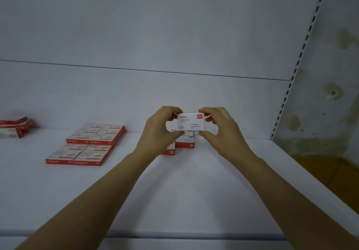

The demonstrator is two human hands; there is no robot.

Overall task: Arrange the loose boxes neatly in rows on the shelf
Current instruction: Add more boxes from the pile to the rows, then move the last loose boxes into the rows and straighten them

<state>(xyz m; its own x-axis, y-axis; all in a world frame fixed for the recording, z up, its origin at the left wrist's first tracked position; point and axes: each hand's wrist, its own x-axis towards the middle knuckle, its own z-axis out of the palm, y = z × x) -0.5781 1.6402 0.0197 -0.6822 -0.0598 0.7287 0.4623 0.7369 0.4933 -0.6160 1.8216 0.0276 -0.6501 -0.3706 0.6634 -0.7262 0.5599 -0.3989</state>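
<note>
A small white box with red print (pixel 190 122) is held up facing me, above the white shelf (pixel 174 191). My left hand (pixel 161 129) grips its left end and my right hand (pixel 219 127) grips its right end. Right below it, partly hidden by my hands, lie a few similar white and red boxes (pixel 184 142) near the back of the shelf. Further left, flat red and white boxes (pixel 87 144) lie in neat rows.
A small stack of red boxes (pixel 14 126) sits at the far left. The white back panel rises behind the shelf. A slotted upright (pixel 291 78) and a stained wall (pixel 330 94) bound the right side.
</note>
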